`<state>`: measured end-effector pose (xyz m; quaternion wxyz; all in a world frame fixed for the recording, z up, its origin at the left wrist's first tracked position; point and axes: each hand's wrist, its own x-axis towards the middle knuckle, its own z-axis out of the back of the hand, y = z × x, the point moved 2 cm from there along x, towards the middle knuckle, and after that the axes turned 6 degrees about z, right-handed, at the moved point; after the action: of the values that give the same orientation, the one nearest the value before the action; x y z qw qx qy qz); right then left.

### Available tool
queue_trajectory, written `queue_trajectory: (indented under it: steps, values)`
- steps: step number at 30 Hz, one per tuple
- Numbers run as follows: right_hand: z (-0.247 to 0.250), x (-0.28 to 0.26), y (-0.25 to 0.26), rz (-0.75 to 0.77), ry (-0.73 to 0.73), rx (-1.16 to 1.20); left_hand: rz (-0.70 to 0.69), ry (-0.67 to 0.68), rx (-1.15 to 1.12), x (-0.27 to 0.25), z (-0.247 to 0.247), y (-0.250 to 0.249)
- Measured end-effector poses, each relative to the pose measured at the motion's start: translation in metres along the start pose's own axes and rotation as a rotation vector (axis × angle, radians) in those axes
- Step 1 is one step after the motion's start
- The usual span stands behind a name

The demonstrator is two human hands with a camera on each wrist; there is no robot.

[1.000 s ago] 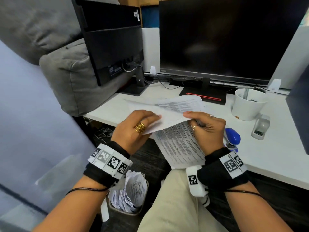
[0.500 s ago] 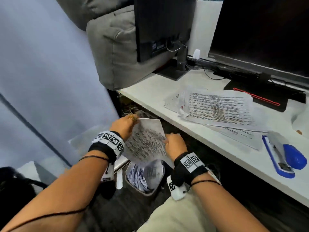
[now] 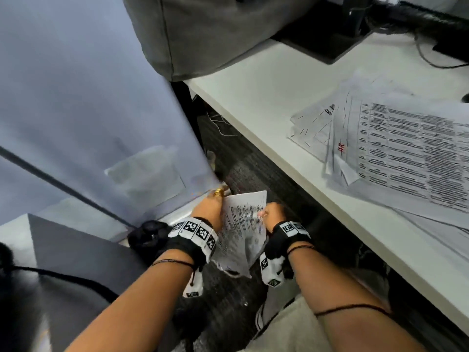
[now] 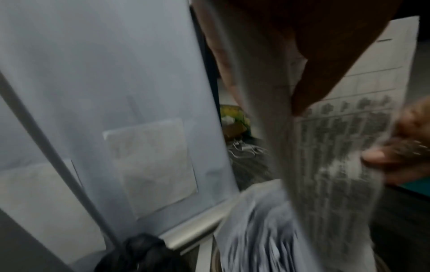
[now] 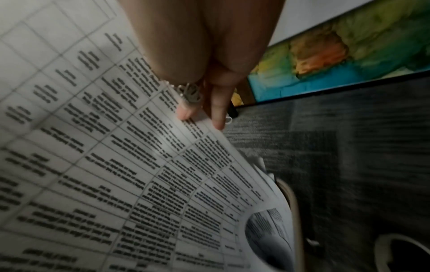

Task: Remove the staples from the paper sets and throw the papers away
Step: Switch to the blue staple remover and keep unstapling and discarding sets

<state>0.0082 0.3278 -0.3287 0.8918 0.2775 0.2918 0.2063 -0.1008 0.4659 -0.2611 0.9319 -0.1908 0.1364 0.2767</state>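
A curled printed sheet (image 3: 242, 229) is gripped at its left edge by the left hand (image 3: 209, 209) and at its right edge by the right hand (image 3: 272, 214), low beside the desk (image 3: 266, 97). Directly under the sheet, a bin rim (image 5: 294, 211) and crumpled papers (image 4: 260, 230) are shown only by the wrist views. More printed sheets (image 3: 396, 148) are seen lying on the desk only from the head view.

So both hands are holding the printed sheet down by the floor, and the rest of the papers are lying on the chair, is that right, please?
Not quite: the rest of the papers lie on the white desk, not on a chair, as the head view shows. The rest stands: the left hand and the right hand both hold the printed sheet low, down by the floor.
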Motion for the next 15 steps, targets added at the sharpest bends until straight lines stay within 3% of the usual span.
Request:
queue_trajectory:
  steps: [4,6,8,10,12,15]
  values:
    - [-0.034,0.016,-0.025,-0.056,0.046,0.107,0.158,0.174,0.015,-0.002,-0.039,-0.004]
    - [-0.039,0.021,-0.030,0.025,-0.138,0.162,0.153,0.153,-0.014,0.005,-0.056,-0.007]
    - [-0.036,0.025,-0.029,0.352,-0.295,-0.053,0.158,0.106,-0.088,0.011,-0.068,-0.012]
    - [-0.034,0.026,-0.021,0.688,-0.347,-0.397,0.206,0.094,-0.119,0.020,-0.080,-0.017]
    - [-0.045,0.025,-0.022,0.722,-0.223,-0.643,0.289,0.085,-0.066,0.026,-0.097,-0.017]
    - [-0.063,0.019,-0.040,0.482,0.183,-0.712,0.445,0.186,0.005,0.020,-0.130,-0.008]
